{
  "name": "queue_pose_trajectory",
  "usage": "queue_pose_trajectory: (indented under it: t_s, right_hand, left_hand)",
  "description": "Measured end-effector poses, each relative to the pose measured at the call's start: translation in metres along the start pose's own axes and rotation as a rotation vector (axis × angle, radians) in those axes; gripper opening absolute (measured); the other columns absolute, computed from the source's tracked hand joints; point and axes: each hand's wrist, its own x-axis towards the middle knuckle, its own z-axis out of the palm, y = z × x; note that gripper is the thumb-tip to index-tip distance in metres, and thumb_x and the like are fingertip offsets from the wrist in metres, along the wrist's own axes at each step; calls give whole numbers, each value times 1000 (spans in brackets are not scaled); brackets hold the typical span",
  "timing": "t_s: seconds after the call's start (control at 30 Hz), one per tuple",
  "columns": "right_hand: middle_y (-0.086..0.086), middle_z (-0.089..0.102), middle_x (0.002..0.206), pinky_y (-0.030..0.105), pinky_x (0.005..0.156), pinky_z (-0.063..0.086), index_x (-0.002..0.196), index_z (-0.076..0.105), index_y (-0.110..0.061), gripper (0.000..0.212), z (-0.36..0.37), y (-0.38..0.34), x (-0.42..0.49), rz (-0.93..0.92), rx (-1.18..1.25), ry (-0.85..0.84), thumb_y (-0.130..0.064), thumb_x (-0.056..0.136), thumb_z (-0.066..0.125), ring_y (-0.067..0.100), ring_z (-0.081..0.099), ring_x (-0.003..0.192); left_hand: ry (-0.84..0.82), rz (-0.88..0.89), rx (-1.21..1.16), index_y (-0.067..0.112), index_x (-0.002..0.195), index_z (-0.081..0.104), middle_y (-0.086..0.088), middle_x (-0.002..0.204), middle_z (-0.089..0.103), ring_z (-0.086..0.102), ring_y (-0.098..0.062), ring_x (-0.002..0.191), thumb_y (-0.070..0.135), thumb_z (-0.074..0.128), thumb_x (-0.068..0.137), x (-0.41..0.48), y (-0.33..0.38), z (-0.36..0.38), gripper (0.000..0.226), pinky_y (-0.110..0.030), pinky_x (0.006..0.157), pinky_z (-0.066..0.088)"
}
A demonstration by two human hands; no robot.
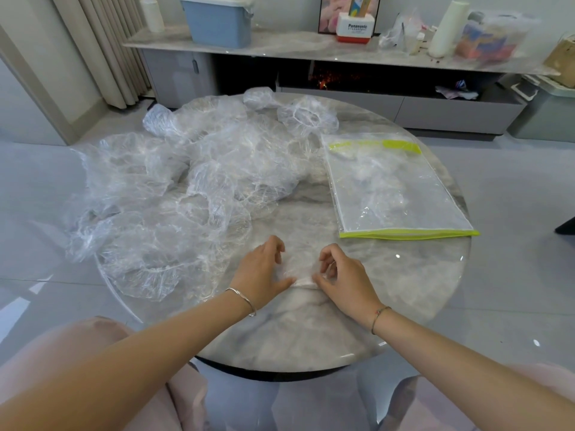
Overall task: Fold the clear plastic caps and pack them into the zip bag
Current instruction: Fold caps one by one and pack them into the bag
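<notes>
Folding sits at lower centre: the left hand [263, 270] and right hand [342, 275] each pinch the clear plastic cap [303, 265] against the marble table [404, 290], likely creasing it compact. The zip bag [398, 188] lies at right and the unfolded caps [186, 188] heap at left, both seemingly kept within reach.

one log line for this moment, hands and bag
step: folding one cap | left hand: holds cap | right hand: holds cap | zip bag: lying flat, right of loose caps

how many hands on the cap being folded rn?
2. The left hand holds the clear plastic cap at its left edge, the right hand at its right edge, near the marble table's front edge. Neither is hidden.
</notes>
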Motion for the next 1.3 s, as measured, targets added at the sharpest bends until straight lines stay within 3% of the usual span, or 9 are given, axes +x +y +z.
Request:
queue_pose_trajectory:
  t_s: [0.13, 0.23, 0.43, 0.63, 0.73, 0.87, 0.97, 1.07, 1.3]
  right_hand:
    - [-11, 48, 90, 24, 78, 38, 91, 44, -29, 32, -3, 1, -2, -93, -67, -17, -14, 79, 70, 10, 51, 76]
    - [-9, 48, 96, 24, 82, 32, 88, 50, -22, 28, -5, 7, -2, -121, -90, 9, -15, 74, 73, 8, 49, 88]
    - [-9, 52, 109, 22, 96, 28, 95, 62, -22, 24, -10, 17, -3, -70, -68, -32, -21, 76, 76, 7, 48, 107]
    - [-12, 53, 119, 18, 101, 31, 109, 60, -26, 26, -25, 17, -3, 56, 74, -154, -33, 86, 67, 1, 45, 116]
    - [-12, 54, 123, 8, 91, 38, 123, 51, -24, 48, -46, 10, 1, 242, 429, -92, -27, 81, 73, -2, 49, 114]
    - [-4, 64, 113, 21, 90, 44, 116, 60, -21, 45, -70, 5, 3, 458, 899, -135, -34, 73, 70, 5, 60, 99]
    - [0, 64, 115, 34, 101, 40, 120, 62, -16, 59, -77, 12, -1, 532, 1038, -198, -41, 67, 71, 15, 58, 103]
    - [1, 67, 105, 30, 94, 44, 103, 68, -16, 37, -85, 14, 0, 529, 1018, -123, -32, 70, 70, 13, 60, 97]
    - [-3, 66, 86, 27, 88, 47, 81, 59, -17, 8, -121, 37, 20, 607, 1036, 153, -16, 87, 64, 9, 59, 78]
  left_hand:
    - [149, 565, 270, 23, 96, 52, 3, 98, 53, 46, -12, 86, 10, 74, 68, 7, 0, 1, 38, -23, 77, 36]
    - [141, 678, 334, 23, 96, 66, 4, 101, 63, 50, -13, 96, 12, 68, 73, 13, -3, 6, 25, -25, 83, 38]
    - [-78, 462, 406, 25, 122, 60, 3, 109, 63, 60, -17, 101, 58, 40, 82, 13, -12, 7, 56, -31, 87, 47]
    - [-91, 372, 357, 25, 115, 66, 1, 106, 63, 57, -20, 103, 31, 63, 85, 29, -3, 8, 30, -31, 88, 41]
    - [-186, 93, -56, 22, 98, 67, 2, 90, 63, 55, -14, 87, 29, 53, 94, 38, 17, 1, 16, -29, 81, 40]
    - [-376, -195, -727, 20, 90, 66, 9, 82, 66, 65, -5, 77, 30, 53, 95, 50, 57, -10, 17, -25, 81, 50]
    - [-514, -301, -921, 22, 97, 62, 5, 94, 67, 66, -9, 87, 29, 50, 96, 57, 76, -2, 14, -24, 83, 50]
    - [-564, -387, -966, 21, 99, 61, 0, 98, 66, 65, -11, 88, 29, 49, 96, 65, 87, 9, 15, -23, 80, 49]
    - [-274, -298, -743, 25, 100, 63, 6, 101, 63, 59, -5, 80, 34, 54, 93, 100, 96, 25, 14, -9, 69, 45]
